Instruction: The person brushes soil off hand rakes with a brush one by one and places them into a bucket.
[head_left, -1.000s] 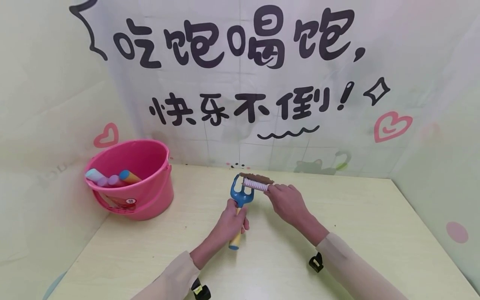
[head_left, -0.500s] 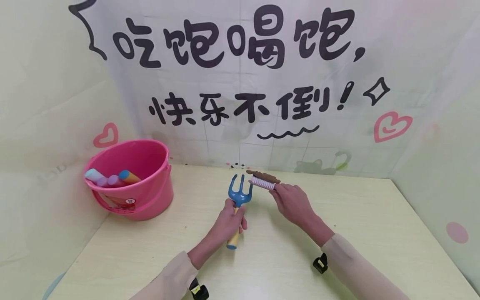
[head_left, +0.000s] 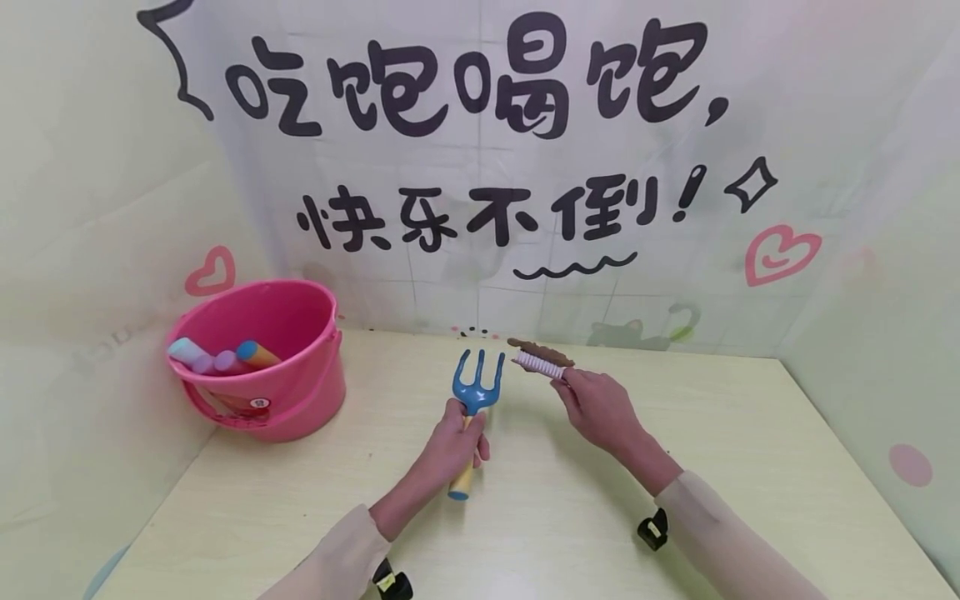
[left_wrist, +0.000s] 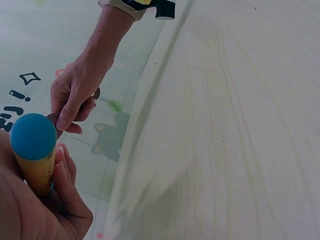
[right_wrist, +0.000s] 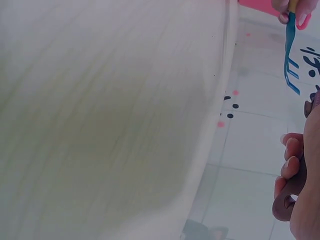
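Observation:
In the head view my left hand (head_left: 452, 439) grips the yellow handle of a blue three-tined garden hand fork (head_left: 476, 395), tines pointing to the back wall. The handle's blue end cap (left_wrist: 33, 136) shows large in the left wrist view. To the right, my right hand (head_left: 602, 406) holds a scrub brush (head_left: 542, 364) with a brown back and pale bristles. Those bristles face down toward the fork, a short gap right of its tines. In the right wrist view the fingers curl round the brown brush handle (right_wrist: 286, 204), which has a hole at its end.
A pink bucket (head_left: 318, 392) stands at the table's back left, with several tool handles (head_left: 258, 353) in it, purple, light blue and yellow-blue. The pale wooden table (head_left: 720, 467) meets a printed curtain (head_left: 420, 292) behind and at both sides.
The brush has moved right, from over the fork's tines to beside them, so all the tines now show. The left hand and the fork have shifted slightly left.

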